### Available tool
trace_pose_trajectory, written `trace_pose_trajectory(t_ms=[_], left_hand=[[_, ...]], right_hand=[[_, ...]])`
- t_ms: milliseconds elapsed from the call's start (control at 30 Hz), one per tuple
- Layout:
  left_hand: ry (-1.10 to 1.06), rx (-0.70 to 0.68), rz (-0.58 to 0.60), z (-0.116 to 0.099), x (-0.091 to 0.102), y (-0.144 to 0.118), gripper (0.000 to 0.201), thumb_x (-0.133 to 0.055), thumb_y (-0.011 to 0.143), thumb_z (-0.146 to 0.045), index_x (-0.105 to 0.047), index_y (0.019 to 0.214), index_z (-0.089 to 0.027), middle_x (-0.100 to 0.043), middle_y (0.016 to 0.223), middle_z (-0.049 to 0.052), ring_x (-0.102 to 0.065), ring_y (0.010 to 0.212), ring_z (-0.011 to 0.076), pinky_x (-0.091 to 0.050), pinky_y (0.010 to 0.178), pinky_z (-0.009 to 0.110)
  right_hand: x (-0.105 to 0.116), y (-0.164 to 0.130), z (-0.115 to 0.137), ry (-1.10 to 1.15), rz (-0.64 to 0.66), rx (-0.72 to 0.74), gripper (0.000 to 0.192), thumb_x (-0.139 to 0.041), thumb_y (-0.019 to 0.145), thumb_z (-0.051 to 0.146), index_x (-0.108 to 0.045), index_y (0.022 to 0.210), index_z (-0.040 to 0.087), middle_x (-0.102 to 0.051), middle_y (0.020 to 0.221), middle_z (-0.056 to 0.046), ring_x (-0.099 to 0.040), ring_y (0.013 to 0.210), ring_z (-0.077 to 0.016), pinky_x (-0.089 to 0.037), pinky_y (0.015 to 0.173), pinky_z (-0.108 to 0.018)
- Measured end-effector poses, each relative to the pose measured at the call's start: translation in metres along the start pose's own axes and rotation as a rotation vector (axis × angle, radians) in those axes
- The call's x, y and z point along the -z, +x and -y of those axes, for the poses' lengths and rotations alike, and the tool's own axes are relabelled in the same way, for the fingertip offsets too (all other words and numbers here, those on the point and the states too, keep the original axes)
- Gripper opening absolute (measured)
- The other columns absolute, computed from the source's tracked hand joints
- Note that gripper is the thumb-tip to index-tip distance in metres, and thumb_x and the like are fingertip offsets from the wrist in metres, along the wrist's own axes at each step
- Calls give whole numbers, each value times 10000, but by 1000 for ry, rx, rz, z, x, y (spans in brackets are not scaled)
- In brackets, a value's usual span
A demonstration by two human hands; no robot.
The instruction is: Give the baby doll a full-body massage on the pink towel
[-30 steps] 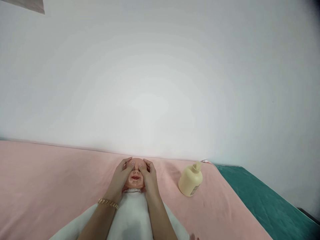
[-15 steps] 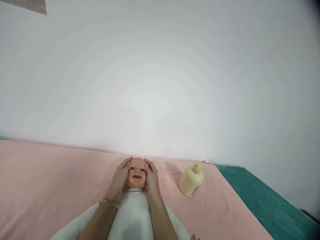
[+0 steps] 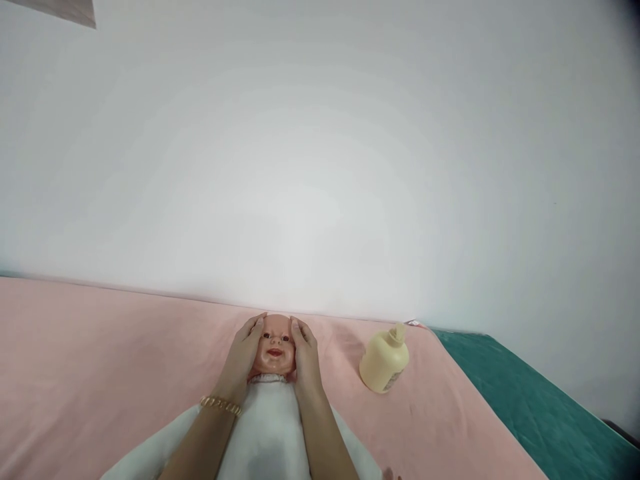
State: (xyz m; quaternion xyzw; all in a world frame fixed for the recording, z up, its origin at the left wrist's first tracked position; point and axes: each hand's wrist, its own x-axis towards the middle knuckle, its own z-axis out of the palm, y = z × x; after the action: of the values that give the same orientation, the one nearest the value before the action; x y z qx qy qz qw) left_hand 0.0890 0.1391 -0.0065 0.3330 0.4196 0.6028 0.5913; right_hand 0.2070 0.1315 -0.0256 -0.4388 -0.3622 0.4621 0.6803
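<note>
Near to far. At the bottom centre of the frame both forearms reach forward over a white cloth (image 3: pixel 265 433) wrapped around a doll's body. The left wrist carries a gold bracelet (image 3: pixel 221 405).

Above it, the left hand (image 3: pixel 242 360) and the right hand (image 3: pixel 305 360) cup the two sides of the doll's head (image 3: pixel 274 347), which lies face up on the pink bed cover (image 3: pixel 100 360) at lower centre.

The fingers (image 3: pixel 253 333) of both hands are gently curved and lie flat against the temples and cheeks, touching the head without gripping it.

One second ago the fingertips met over the eyes and brow; they have since slid outward, leaving the whole face uncovered, which reads as one outward stroke completed.

A cream pump bottle (image 3: pixel 384 363) stands to the right, apart from the hands. Beyond it lies a green cover (image 3: pixel 525 407), then the white wall (image 3: pixel 320 167).
</note>
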Motion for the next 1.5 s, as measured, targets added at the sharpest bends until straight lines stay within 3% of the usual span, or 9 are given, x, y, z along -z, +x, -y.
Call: trace_pose_trajectory(t_ms=[267, 733, 1133, 1233, 1400, 1500], left_hand=[[75, 48, -1, -13, -8, -10, 462, -799, 646, -262, -631, 1062, -149, -698, 988, 118, -670, 961, 253, -522, 878, 376], [63, 29, -14, 4, 2, 4, 313, -644, 770, -265, -657, 1064, -159, -673, 1088, 120, -636, 1036, 237, -471, 958, 396], [34, 47, -44, 4, 3, 6, 281, -606, 763, -176, -697, 1027, -146, -691, 1123, 120, -650, 1013, 228, -489, 943, 379], [24, 39, -46, 4, 3, 5, 284, -632, 767, -219, -695, 1035, -151, -686, 1140, 121, -649, 1018, 228, -488, 944, 382], [9, 20, -8, 2, 2, 1, 427, -727, 720, -453, -692, 1010, -142, -711, 1052, 125, -672, 959, 241, -511, 905, 376], [25, 22, 13, -4, -1, -4, 463, -760, 688, -466, -679, 1012, -146, -710, 1039, 121, -675, 940, 241, -519, 888, 367]], right_hand=[[-1, -1, 2, -128, -87, 10, 482, -799, 611, 427, -679, 1000, 169, -696, 1038, -96, -616, 1043, -292, -506, 900, -379], [3, 2, -3, -73, -54, 12, 375, -705, 689, 427, -696, 983, 195, -704, 978, -61, -634, 964, -252, -496, 879, -363], [7, 9, -11, 11, -80, -26, 355, -681, 608, 388, -740, 914, 218, -715, 1005, -49, -618, 1021, -268, -498, 885, -367], [7, 10, -12, 21, -80, -27, 353, -690, 618, 408, -741, 912, 218, -720, 995, -49, -622, 1020, -269, -501, 883, -368], [5, 7, -7, 16, -43, -19, 379, -709, 668, 454, -728, 949, 200, -713, 1026, -54, -613, 1049, -266, -476, 931, -367], [2, 3, -2, -16, -29, -22, 423, -736, 674, 464, -705, 989, 183, -711, 1006, -66, -625, 1015, -267, -487, 904, -366]])
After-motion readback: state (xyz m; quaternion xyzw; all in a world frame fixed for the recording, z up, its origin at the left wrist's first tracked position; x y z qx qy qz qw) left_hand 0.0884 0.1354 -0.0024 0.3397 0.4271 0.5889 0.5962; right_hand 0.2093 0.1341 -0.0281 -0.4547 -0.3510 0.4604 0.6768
